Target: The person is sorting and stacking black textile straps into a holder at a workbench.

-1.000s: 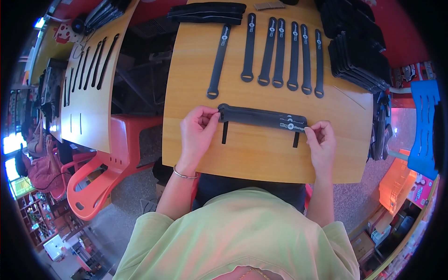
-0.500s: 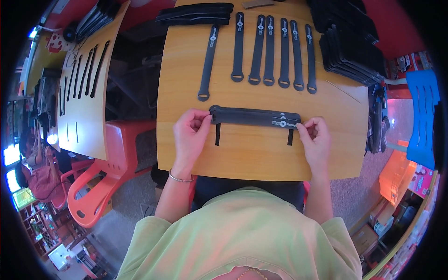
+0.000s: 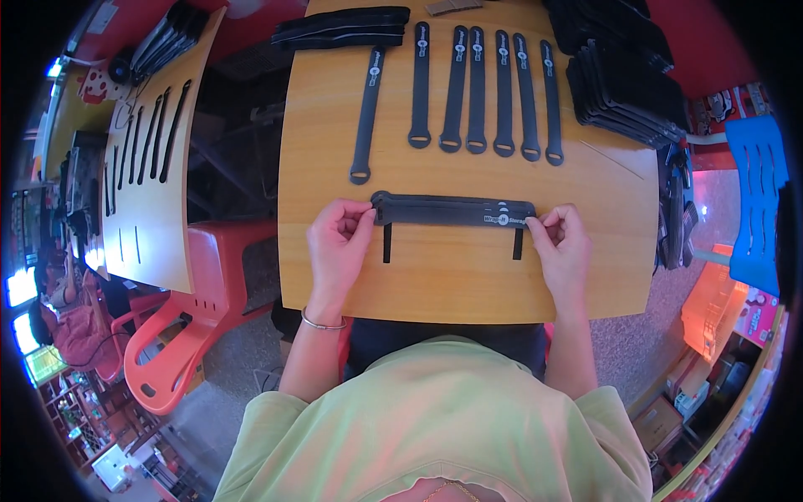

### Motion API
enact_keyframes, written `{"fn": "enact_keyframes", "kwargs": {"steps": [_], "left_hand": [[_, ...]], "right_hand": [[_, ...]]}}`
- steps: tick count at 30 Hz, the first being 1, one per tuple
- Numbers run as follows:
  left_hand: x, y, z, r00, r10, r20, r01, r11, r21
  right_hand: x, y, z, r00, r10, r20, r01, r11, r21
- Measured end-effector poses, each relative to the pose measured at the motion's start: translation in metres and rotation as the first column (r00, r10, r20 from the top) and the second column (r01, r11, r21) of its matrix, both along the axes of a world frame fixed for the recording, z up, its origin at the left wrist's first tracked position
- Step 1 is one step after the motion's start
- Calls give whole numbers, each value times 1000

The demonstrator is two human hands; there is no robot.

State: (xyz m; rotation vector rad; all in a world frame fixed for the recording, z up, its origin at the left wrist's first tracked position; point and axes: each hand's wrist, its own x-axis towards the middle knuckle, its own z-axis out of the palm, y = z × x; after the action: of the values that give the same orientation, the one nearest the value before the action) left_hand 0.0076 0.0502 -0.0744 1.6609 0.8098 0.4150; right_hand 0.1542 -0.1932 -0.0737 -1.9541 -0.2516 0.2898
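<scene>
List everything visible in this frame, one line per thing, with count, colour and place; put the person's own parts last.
Bundle of straps: one, black, lying crosswise on the near part of the table, held at both ends.
Short strips: two, black, under the bundle, pointing toward the person.
Single straps: seven, black, laid side by side on the far part of the table.
Strap pile: one, black, far left corner.
Stacked pieces: count unclear, black, far right of the table.
Table: one, wooden.
Second table: one, wooden, to the left, with more black straps.
Chair: one, red plastic, left.
Bracelet: one, silver, left wrist.
Left hand: pinches the bundle's left end.
Right hand: pinches its right end.
</scene>
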Motion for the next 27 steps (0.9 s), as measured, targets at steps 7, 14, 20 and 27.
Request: {"fn": "enact_keyframes", "kwargs": {"steps": [7,14,20,27], "left_hand": [[-1,-1,2,1000,-7,-6,7,1000,-1],[-1,-1,0,1000,-4,0,4,1000,19],[0,-2,-2,1000,-8,14,8,1000,21],[0,-2,-8,1000,13,6,-14,978,209]], "right_hand": [[-1,0,-1,1000,-3,19,3,1000,-7],[-1,3,0,999,-19,50,21,998,-53],[-3,5,3,997,-25,68,30,997,-73],[-3,8,7,995,-21,96,31,994,-107]]}}
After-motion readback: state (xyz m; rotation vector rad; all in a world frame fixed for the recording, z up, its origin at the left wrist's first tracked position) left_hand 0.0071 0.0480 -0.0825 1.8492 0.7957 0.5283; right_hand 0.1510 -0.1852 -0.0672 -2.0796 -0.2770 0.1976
